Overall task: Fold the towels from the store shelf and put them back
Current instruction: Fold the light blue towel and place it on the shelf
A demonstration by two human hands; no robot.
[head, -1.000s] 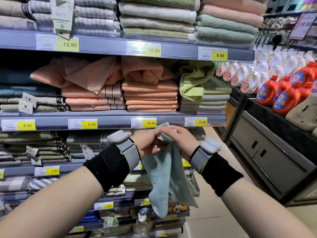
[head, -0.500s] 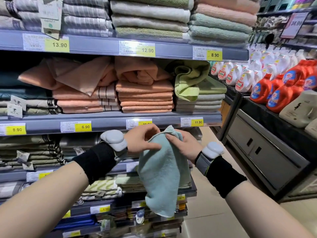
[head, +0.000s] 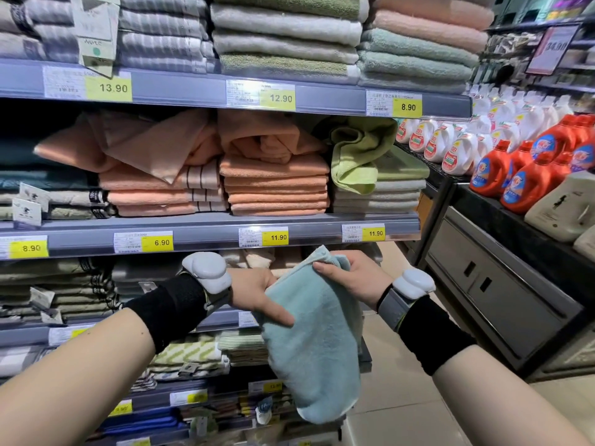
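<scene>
A pale blue towel (head: 317, 346) hangs folded in front of the store shelf (head: 199, 231), held up by both hands. My left hand (head: 257, 292) grips its left edge, thumb on the front and fingers behind the cloth. My right hand (head: 352, 280) pinches the top fold at the upper right. Loose, unfolded towels lie on the middle shelf: peach ones (head: 154, 146) at the left and centre, a lime green one (head: 357, 156) at the right.
Neat towel stacks fill the shelves above and below. Price labels line the shelf edges. To the right, orange detergent bottles (head: 521, 181) and white ones (head: 457, 149) stand on a dark counter with cabinet doors. Tiled floor shows at the lower right.
The towel went from hanging long and narrow to a wider, shorter folded panel. My left hand slid down its left edge while my right hand kept the top.
</scene>
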